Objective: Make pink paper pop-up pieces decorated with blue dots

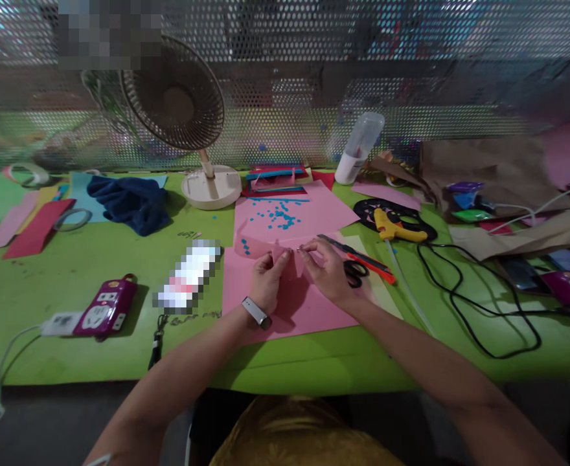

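My left hand (267, 281), with a grey band on the wrist, is closed on a piece of pink paper (291, 268) above larger pink sheets. My right hand (328, 270) is beside it, thumb and finger pinched near the paper's upper edge. What lies in that pinch is too small to make out. Several small blue paper squares (281, 216) are scattered on the pink sheet (314, 200) beyond my hands, and a few more sit left of my left hand. Black-handled scissors (356, 274) and an orange utility knife (385, 270) lie just right of my right hand.
A yellow glue gun (398, 229) rests on a black ring-shaped object, its black cable looping at right. A fan (212, 188) stands at the back. To the left are a phone (190, 275), a purple power strip (107, 309) and a dark blue cloth (136, 204).
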Demonstrator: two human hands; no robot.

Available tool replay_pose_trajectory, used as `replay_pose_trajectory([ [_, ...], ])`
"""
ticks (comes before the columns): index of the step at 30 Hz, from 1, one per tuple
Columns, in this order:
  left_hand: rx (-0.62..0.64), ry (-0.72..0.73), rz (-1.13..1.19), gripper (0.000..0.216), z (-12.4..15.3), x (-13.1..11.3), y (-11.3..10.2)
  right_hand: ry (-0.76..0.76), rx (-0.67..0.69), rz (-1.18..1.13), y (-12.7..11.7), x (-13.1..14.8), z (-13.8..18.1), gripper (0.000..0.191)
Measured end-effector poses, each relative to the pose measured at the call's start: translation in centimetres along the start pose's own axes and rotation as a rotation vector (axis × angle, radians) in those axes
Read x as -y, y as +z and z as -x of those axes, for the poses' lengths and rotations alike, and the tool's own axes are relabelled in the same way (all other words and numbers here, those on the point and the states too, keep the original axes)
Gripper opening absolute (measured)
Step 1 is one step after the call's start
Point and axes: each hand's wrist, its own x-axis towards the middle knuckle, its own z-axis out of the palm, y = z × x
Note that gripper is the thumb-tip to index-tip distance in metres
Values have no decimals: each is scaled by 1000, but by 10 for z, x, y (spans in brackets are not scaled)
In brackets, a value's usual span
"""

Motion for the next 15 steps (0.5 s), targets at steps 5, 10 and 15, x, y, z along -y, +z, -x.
replay_pose_trajectory([
  [5, 33, -21, 31, 40, -1, 0, 0, -19, 8, -3, 1, 0, 2, 15],
  [10, 38, 28, -16, 42, 0, -2, 1, 30, 5, -3, 0, 2, 0, 18],
  [15, 20, 3, -11, 43, 1, -2, 0, 85, -44, -22, -3, -1, -5, 21],
])
